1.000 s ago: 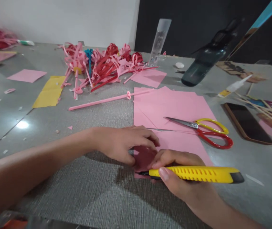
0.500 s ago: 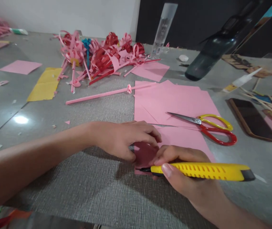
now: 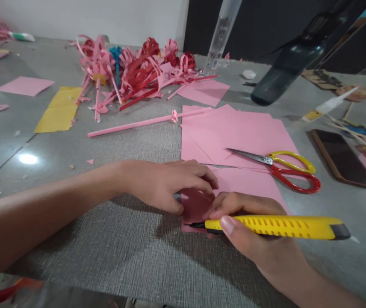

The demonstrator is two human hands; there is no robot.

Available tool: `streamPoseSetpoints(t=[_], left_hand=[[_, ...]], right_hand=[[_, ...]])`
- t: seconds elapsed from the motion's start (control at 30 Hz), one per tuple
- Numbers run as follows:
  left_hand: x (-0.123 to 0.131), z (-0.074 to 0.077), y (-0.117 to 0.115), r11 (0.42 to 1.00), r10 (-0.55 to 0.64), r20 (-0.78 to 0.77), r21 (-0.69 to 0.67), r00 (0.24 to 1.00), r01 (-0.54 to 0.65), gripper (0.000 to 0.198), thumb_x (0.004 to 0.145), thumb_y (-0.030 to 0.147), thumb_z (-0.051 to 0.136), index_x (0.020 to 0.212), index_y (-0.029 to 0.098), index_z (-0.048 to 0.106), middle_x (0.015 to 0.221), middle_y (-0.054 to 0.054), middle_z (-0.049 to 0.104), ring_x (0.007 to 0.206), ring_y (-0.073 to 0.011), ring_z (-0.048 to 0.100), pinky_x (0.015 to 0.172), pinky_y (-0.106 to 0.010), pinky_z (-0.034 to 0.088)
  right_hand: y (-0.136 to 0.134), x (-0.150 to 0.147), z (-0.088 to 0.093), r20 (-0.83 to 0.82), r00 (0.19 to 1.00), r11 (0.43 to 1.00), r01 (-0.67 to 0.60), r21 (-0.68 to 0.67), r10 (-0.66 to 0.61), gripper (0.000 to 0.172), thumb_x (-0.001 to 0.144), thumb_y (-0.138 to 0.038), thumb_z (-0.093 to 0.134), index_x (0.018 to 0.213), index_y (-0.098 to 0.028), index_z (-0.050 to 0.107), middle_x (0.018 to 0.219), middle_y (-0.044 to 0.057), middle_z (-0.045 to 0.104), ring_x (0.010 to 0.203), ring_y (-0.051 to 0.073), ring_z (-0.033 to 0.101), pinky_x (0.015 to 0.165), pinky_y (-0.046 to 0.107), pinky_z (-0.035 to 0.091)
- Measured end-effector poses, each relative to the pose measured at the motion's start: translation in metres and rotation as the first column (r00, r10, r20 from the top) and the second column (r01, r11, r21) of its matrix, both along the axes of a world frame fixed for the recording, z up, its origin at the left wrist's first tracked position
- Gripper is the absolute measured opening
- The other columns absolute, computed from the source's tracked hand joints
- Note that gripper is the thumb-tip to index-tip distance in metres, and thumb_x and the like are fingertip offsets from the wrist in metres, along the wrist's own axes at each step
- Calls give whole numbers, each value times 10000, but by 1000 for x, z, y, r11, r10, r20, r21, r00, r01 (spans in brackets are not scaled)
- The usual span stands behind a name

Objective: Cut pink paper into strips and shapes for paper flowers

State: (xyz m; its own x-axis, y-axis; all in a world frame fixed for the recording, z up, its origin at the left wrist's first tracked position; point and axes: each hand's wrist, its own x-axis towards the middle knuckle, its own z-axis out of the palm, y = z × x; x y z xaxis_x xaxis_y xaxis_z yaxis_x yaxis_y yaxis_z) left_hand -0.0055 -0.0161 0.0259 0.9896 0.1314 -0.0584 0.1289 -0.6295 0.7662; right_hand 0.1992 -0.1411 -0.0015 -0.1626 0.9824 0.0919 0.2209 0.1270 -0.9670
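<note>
My right hand (image 3: 250, 218) grips a yellow utility knife (image 3: 279, 226) with a black end, thumb on its side. The knife's blade lies at the near left corner of a pink paper sheet (image 3: 250, 185). My left hand (image 3: 173, 184) rests on that sheet's left edge, fingers bent and apart, holding nothing. Beyond both hands, more pink paper (image 3: 234, 128) is spread out. A pair of scissors (image 3: 266, 160) with yellow and red handles lies across the papers, blades pointing left.
A pink paper stick (image 3: 131, 127) lies left of the papers. Behind it are pink and red paper flowers (image 3: 141, 72) and yellow paper (image 3: 57, 110). A dark bottle (image 3: 288, 64), a glue bottle (image 3: 327, 105) and a phone (image 3: 343, 158) stand or lie on the right.
The utility knife and my right hand have shifted very slightly right along the paper's near edge. My left hand keeps its place on the paper. The whole view has moved a little.
</note>
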Motion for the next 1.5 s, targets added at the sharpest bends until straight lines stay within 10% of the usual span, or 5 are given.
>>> streamPoseSetpoints(t=[1.5], left_hand=[[1, 0, 0, 1000, -3, 2, 2, 1000, 3, 483, 726, 84, 627, 1186, 228, 654, 1469, -89, 496, 1383, -280, 438, 1165, -416, 359]], right_hand=[[0, -3, 17, 20, 1000, 996, 17, -84, -16, 123, 795, -176, 617, 696, -224, 673, 668, 30, 710, 564, 184, 649, 487, 282, 508]])
